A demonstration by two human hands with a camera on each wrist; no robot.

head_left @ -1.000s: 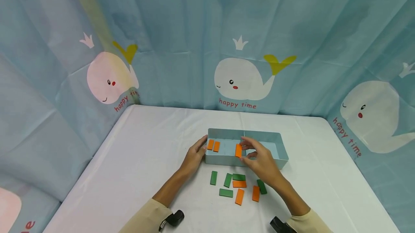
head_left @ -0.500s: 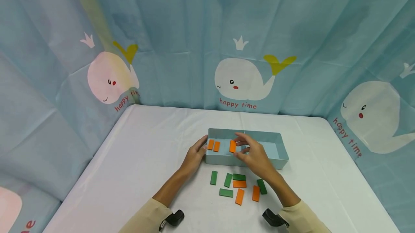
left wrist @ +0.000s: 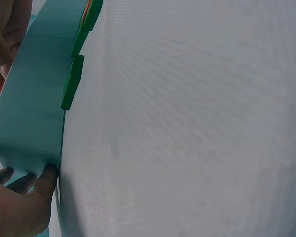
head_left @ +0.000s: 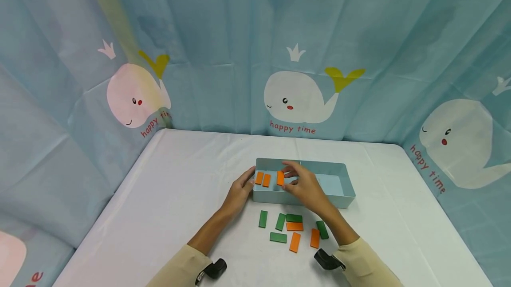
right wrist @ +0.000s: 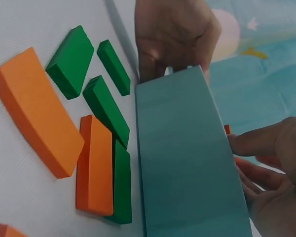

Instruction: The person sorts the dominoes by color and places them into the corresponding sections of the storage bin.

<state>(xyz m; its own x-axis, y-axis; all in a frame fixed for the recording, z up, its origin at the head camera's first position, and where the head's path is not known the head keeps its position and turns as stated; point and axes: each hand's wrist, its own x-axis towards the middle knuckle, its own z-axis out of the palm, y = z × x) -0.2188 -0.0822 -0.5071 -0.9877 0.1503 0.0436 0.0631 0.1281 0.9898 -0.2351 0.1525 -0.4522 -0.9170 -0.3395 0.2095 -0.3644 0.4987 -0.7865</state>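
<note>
My right hand (head_left: 307,188) pinches an orange block (head_left: 281,178) between thumb and fingertips. It holds the block upright inside the left compartment of a blue-grey divided box (head_left: 268,196). Two more orange blocks (head_left: 266,180) stand side by side at that compartment's left end, left of the held one. My left hand (head_left: 238,196) rests against the box's left end wall; in the left wrist view its fingertips (left wrist: 48,174) touch the wall. The box's front wall (right wrist: 185,158) hides most of the held block in the right wrist view.
In front of the box lie several green blocks (head_left: 278,237) and three orange blocks (head_left: 295,242), loose on the white tablecloth (head_left: 191,176). The box's right compartment (head_left: 332,184) lies to the right of my right hand. A blue whale-print curtain (head_left: 223,56) hangs behind the table.
My right hand has moved left inside the box with the orange block, bringing it closer to the two standing ones. The left hand and the box have stayed put.
</note>
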